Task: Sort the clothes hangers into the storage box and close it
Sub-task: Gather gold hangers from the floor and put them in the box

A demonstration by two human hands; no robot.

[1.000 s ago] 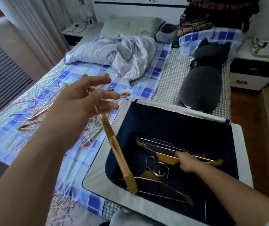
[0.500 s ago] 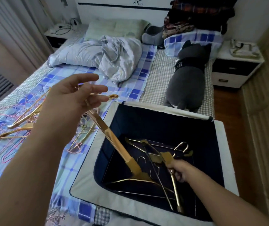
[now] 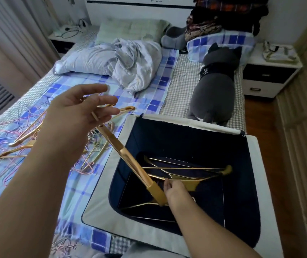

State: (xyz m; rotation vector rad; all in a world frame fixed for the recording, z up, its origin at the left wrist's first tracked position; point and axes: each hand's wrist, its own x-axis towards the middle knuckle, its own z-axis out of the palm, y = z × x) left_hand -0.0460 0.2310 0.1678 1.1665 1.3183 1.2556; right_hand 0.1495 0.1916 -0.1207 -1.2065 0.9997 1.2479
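Roughly 3 hangers [image 3: 186, 176] inside box [image 3: 100, 185]

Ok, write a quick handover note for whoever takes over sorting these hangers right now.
Left hand: holds a gold hanger by its top, lower end dipping into the storage box.
Right hand: inside the box, gripping one of the gold hangers lying there.
Done: a few gold hangers are in the box.
Left: a pile of gold and pink wire hangers remains on the bed; box is open, needs closing.
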